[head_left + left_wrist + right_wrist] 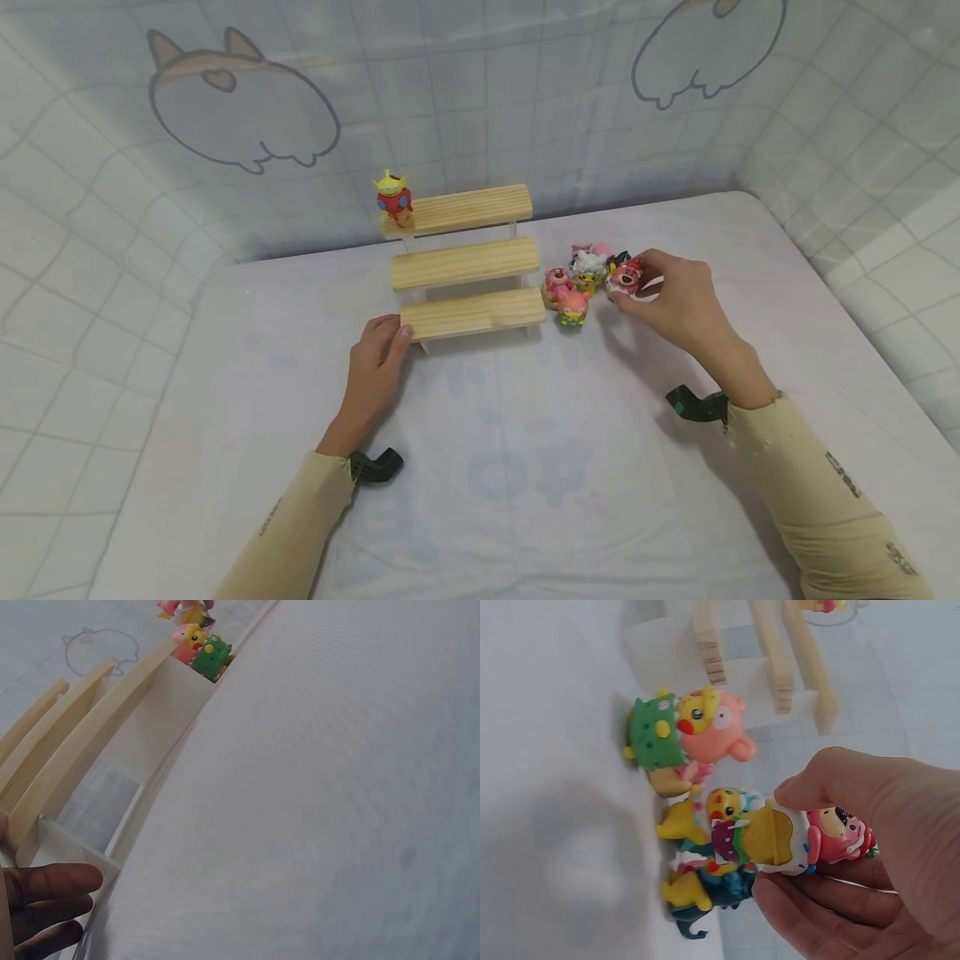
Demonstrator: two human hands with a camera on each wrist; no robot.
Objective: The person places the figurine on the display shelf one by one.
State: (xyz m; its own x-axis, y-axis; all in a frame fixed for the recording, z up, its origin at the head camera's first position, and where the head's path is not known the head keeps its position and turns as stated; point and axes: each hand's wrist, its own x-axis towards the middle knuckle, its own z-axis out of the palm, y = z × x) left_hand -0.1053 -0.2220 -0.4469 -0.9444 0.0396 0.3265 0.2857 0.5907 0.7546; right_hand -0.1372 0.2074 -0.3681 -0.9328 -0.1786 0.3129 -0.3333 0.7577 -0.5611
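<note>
My right hand (678, 300) pinches a pink bear figurine (624, 278) between thumb and fingers, at the right of the figurine cluster. In the right wrist view, this bear figurine (832, 836) has a yellow cone-patterned part. My left hand (375, 358) holds the left end of the lowest plank of a three-step wooden display stand (465, 268); in the left wrist view some fingers (56, 883) extend beside its clear support. A three-eyed alien figurine (393, 200) stands at the left end of the top plank.
Right of the stand, several small figurines crowd together: a peach-headed one (573, 307) in front, a pink bear (557, 287) behind it and a white-topped one (588, 271). A pale cloth covers the table (510, 500); a checked curtain (480, 100) hangs behind.
</note>
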